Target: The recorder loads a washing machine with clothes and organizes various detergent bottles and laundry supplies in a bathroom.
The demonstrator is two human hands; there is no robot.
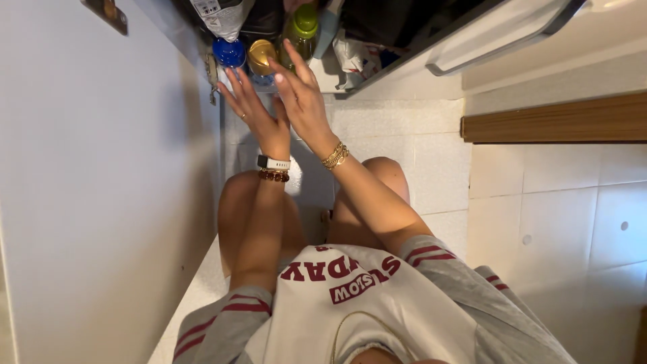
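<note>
Our right hand (302, 91) nearer gold-capped bottle (261, 56), upright, just far-left of fingertips; left hand (255, 111) beside; both hands open, empty.

Three capped bottles are counted at the top centre of the frame: one with a blue cap (229, 52), one with a gold cap (260, 56) and one with a green cap (304, 20). Two hands are seen, the left hand (255, 108) and the right hand (302, 94). One white wristband (273, 162) and one beaded bracelet (273, 176) are counted on the left wrist, and one set of gold chain bracelets (335, 156) on the right.
</note>
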